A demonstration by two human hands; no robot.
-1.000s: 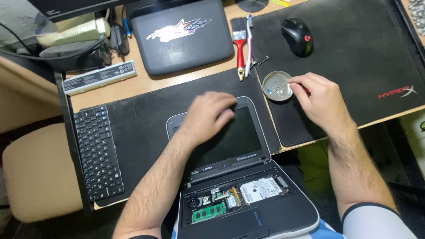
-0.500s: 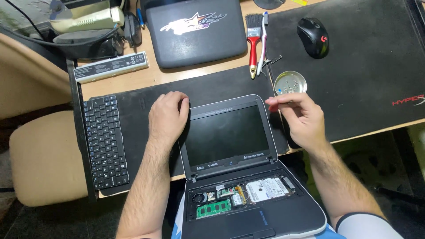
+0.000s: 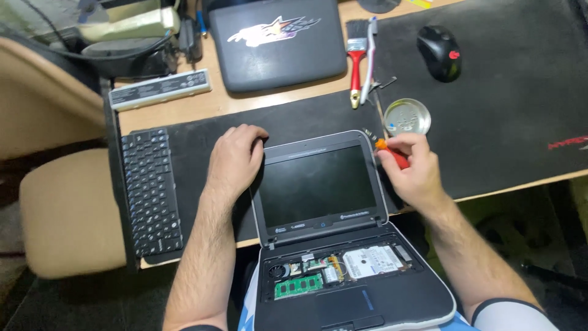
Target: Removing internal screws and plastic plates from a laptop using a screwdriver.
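Head view. We log a laptop (image 3: 324,202), lid open and keyboard deck stripped, at 6 o'clock. Our left hand (image 3: 236,156) lies flat, fingers together, on the lid's 10 o'clock corner. Our right hand (image 3: 413,168) is clamped on an orange screwdriver (image 3: 391,153) at the 2 o'clock corner. Round tin (image 3: 407,116) just beyond. Loose keyboard (image 3: 150,190) at 9. Grey battery (image 3: 160,89) with white label at 11. Red brush (image 3: 356,61) at 12.

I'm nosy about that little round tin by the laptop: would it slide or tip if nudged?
The tin looks shallow and flat-bottomed, so it probably slides rather than tips. It seems thin metal, likely light. The mat under it may slow it.
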